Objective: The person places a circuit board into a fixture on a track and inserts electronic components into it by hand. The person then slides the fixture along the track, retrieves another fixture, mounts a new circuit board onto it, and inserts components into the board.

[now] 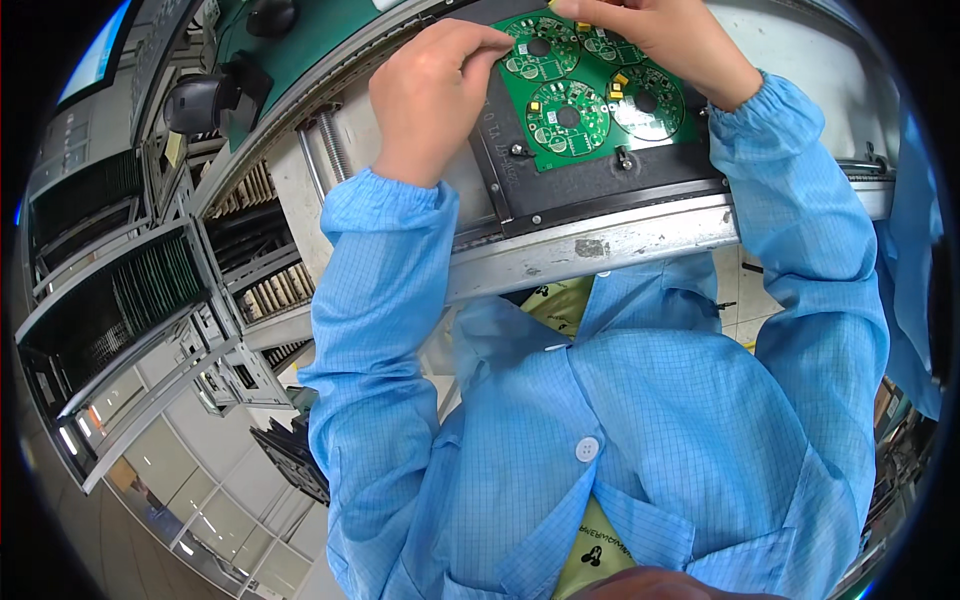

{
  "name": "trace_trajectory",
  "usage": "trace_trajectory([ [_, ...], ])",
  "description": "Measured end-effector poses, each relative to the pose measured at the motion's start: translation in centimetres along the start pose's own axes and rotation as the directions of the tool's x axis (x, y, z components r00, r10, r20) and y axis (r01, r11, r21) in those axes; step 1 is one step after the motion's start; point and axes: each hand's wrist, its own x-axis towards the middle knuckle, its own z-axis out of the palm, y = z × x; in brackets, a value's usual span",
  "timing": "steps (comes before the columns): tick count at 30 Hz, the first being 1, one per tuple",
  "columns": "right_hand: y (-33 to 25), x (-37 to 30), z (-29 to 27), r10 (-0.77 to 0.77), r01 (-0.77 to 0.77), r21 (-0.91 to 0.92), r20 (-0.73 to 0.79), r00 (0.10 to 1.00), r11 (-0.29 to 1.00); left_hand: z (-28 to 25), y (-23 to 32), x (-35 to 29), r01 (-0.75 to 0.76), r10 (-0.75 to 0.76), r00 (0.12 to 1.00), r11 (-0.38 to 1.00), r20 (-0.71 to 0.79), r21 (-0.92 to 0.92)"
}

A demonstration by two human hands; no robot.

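A green circuit board (552, 153) with several round sections lies in a black carrier plate (590, 178). White parts and small yellow block-shaped components (617, 84) sit on it. My left hand (428, 95) is at the board's upper left edge, thumb and forefinger drawn together; what is between them, if anything, is hidden. Over the board's far side reaches my right hand (665, 38). Its fingertips pinch a small yellow component (554, 5) at the top edge of the picture, partly cut off.
A metal rail (600, 240) runs along the near side of the carrier. Small black clamps (625, 157) stand on the plate. At the left are a rack of boards (150, 280), a black scanner-like device (200, 103) and a green mat (330, 35). Another blue sleeve (910, 250) shows far right.
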Motion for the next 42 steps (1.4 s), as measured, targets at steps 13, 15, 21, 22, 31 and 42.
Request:
trace_trajectory([
  [13, 0.0, 1.9, 2.6, -0.287, 0.298, -0.427, 0.092, 0.953, 0.854, 0.9, 0.2, 0.7, -0.153, 0.126, 0.985, 0.951, -0.116, -0.268],
  [15, -0.3, 1.7, 2.3, -0.222, 0.240, -0.415, 0.092, 0.971, 0.878, 1.4, -0.3, 0.7, -0.381, 0.200, 0.894, 0.812, -0.402, -0.442],
  [21, 0.3, 1.9, 2.5, -0.319, 0.332, -0.446, 0.106, 0.942, 0.831, 0.7, -0.4, 1.1, -0.373, 0.229, 0.916, 0.791, -0.331, -0.486],
  [22, 0.4, 1.8, 2.3, -0.317, 0.329, -0.444, 0.102, 0.943, 0.833, -0.7, 1.3, 1.1, -0.225, 0.186, 0.970, 0.933, -0.156, -0.281],
  [31, 0.2, 1.6, 1.9, -0.362, 0.369, -0.545, 0.126, 0.924, 0.753, -0.1, 1.8, 1.1, -0.271, 0.235, 0.949, 0.948, -0.210, -0.167],
  [42, -0.2, 0.8, 2.3, -0.460, 0.425, -0.639, 0.123, 0.879, 0.641, -3.6, 0.8, 0.6, 0.557, -0.477, 0.788, 0.281, 0.389, -0.782],
])
